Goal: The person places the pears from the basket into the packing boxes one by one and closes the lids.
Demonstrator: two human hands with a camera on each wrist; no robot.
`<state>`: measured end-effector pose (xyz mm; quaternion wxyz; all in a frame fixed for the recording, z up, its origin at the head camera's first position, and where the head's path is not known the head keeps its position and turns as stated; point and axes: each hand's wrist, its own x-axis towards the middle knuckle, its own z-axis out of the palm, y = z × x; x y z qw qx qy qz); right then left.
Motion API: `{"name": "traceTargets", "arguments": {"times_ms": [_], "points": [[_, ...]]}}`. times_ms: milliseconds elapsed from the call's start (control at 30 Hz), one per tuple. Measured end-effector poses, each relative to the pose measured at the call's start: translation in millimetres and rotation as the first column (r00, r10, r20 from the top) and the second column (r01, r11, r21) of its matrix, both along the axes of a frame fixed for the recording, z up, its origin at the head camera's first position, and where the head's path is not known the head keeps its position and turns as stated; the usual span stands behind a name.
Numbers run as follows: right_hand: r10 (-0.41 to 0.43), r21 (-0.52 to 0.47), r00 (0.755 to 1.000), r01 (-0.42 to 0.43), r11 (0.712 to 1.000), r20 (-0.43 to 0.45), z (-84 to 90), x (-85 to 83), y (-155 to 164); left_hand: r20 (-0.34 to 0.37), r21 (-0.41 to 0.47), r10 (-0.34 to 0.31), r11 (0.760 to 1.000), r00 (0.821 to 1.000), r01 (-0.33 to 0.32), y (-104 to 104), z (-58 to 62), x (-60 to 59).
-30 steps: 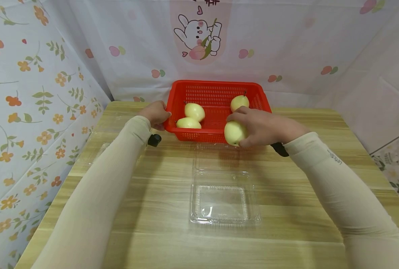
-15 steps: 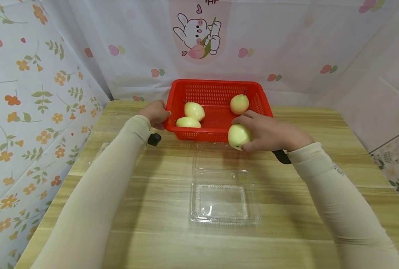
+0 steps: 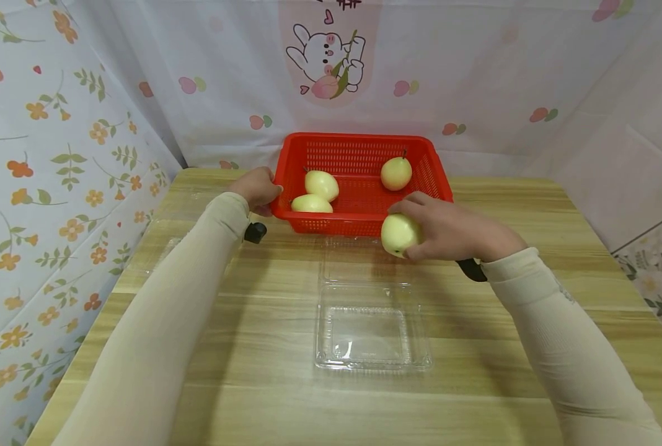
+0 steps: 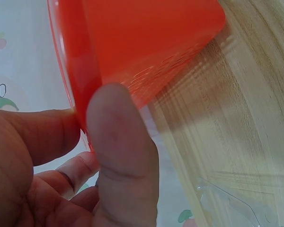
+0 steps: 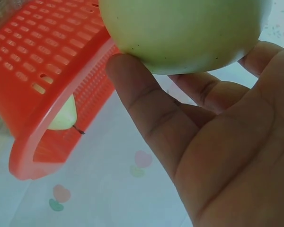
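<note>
— What is the right hand [image 3: 454,232] holding?
— Its fingers curl round a pale pear [image 3: 399,234], held just outside the near wall of the red basket [image 3: 359,220], above the far flap of a clear plastic box [image 3: 371,328].
— And the left hand [image 3: 258,188]?
— It grips the basket's left rim, thumb [image 4: 120,151] pressed on the outer wall. Three more pears [image 3: 321,184] lie inside, between the two hands.
</note>
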<state>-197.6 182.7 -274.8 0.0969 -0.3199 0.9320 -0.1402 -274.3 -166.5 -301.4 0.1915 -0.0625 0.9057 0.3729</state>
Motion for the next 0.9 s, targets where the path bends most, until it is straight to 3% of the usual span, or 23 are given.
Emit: {"name": "traceTargets", "arguments": {"times_ms": [567, 900], "points": [[0.067, -0.029, 0.998, -0.067, 0.997, 0.009, -11.2, 20.7, 3.9, 0.003, 0.001, -0.003, 1.0, 1.0, 0.003, -0.4, 0.2, 1.8], [0.146, -0.034, 0.989, -0.147, 0.989, -0.026, -6.6, 39.6, -0.7, 0.001, -0.006, 0.006, 1.0, 1.0, -0.006, -0.4, -1.2, -2.1]]}}
